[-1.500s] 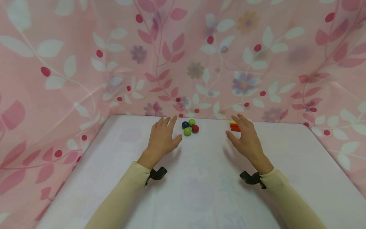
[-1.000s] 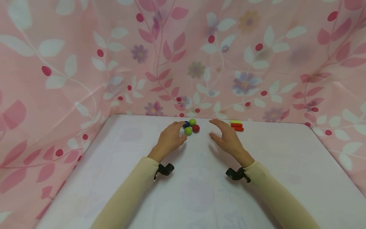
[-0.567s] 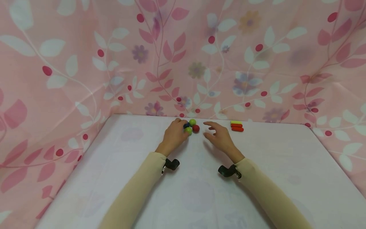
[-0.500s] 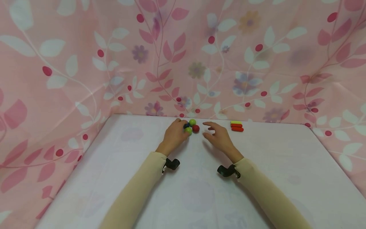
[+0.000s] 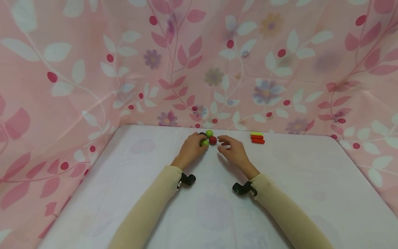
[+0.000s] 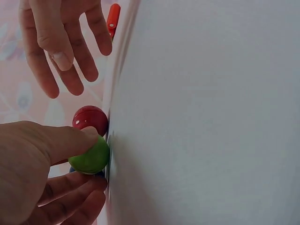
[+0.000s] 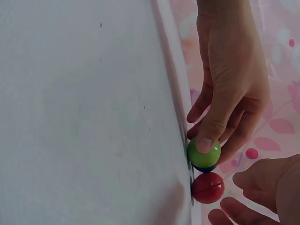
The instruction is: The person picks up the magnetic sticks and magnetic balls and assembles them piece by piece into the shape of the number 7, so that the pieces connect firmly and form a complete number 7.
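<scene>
Near the table's back edge, my left hand (image 5: 192,149) pinches a glossy green ball (image 5: 204,143), thumb on its near side and fingers curled behind. A dark blue ball (image 5: 202,134) shows only slightly past those fingers. Another green ball (image 5: 209,133) lies just behind, and a red ball (image 5: 212,140) sits to the right; a thin seam line crosses the red ball (image 7: 208,188) in the right wrist view. My right hand (image 5: 234,151) hovers right of the red ball, fingers loosely bent and apart from the thumb, with nothing between them.
Right of the hands, two small red sticks (image 5: 257,141) and a yellow one (image 5: 256,134) lie in a stack. A pink floral curtain (image 5: 214,69) hangs behind the white table (image 5: 214,214). Black camera mounts (image 5: 188,180) sit on both wrists.
My left hand has moved right to the balls and taken hold of the nearer green one. My right hand has swung left, away from the sticks, to beside the red ball.
</scene>
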`<control>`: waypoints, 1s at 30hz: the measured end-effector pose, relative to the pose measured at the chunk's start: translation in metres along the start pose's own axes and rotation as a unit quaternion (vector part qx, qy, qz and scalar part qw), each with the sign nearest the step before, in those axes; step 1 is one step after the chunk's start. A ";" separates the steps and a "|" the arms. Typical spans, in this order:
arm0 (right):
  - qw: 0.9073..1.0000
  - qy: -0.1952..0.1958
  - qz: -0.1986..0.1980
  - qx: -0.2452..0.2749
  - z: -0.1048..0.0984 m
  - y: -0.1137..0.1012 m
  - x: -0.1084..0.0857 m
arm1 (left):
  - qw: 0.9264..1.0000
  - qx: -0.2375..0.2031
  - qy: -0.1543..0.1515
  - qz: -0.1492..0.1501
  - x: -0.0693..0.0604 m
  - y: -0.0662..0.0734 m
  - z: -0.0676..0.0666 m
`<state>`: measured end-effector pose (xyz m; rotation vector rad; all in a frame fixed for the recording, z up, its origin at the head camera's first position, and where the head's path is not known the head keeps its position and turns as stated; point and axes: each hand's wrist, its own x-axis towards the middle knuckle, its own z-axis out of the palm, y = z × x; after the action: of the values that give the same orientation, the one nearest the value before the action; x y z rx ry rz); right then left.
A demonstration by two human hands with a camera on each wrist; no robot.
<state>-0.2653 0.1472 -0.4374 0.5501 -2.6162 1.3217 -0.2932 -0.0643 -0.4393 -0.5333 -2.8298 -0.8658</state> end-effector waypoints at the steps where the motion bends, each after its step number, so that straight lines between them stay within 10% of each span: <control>1: 1.000 -0.002 0.006 0.004 0.001 0.000 0.000 | 1.000 -0.008 -0.001 0.001 0.000 0.000 0.000; 30: 0.999 -0.018 0.024 0.039 -0.005 -0.020 -0.025 | 0.988 -0.151 -0.035 -0.005 -0.042 -0.012 -0.029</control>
<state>-0.2341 0.1466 -0.4272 0.5293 -2.6314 1.4458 -0.2579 -0.1029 -0.4310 -0.5956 -2.7783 -1.3137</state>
